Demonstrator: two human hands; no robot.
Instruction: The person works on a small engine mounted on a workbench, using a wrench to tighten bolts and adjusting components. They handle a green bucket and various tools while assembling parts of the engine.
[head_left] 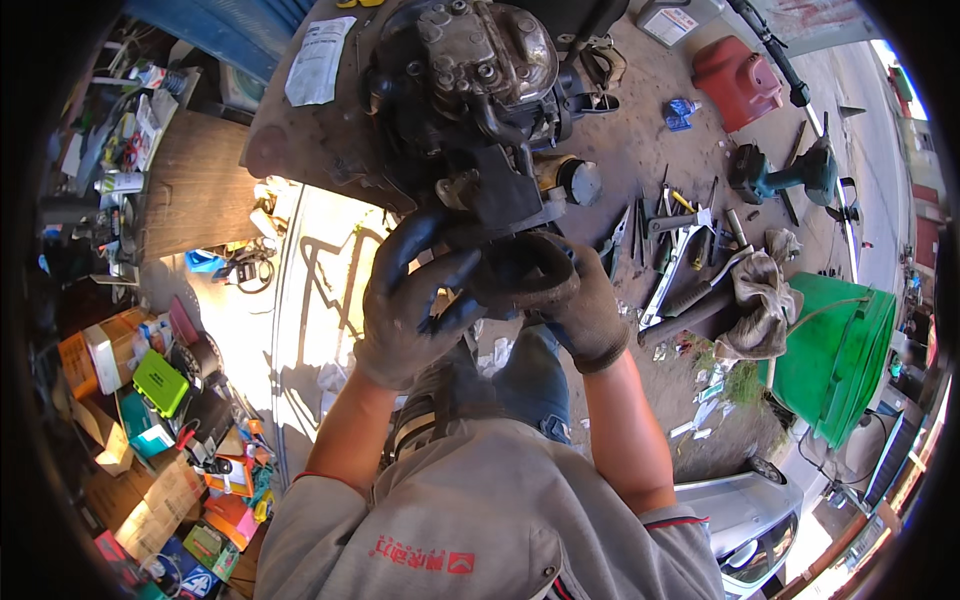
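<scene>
OK, dark ring part (512, 288) at near side of mech. unit (480, 60). R hand (598, 315) clamped on it; L hand (405, 315) alongside, grip unclear. Prob. stiff, midwt, maybe oily: hold outer rim.

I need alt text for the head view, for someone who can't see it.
A gloved right hand holds what looks like a dark ring-shaped part, the gloved left hand beside it, in front of a metal machine unit on a workbench. Hand tools and a cordless drill lie to the right.
</scene>
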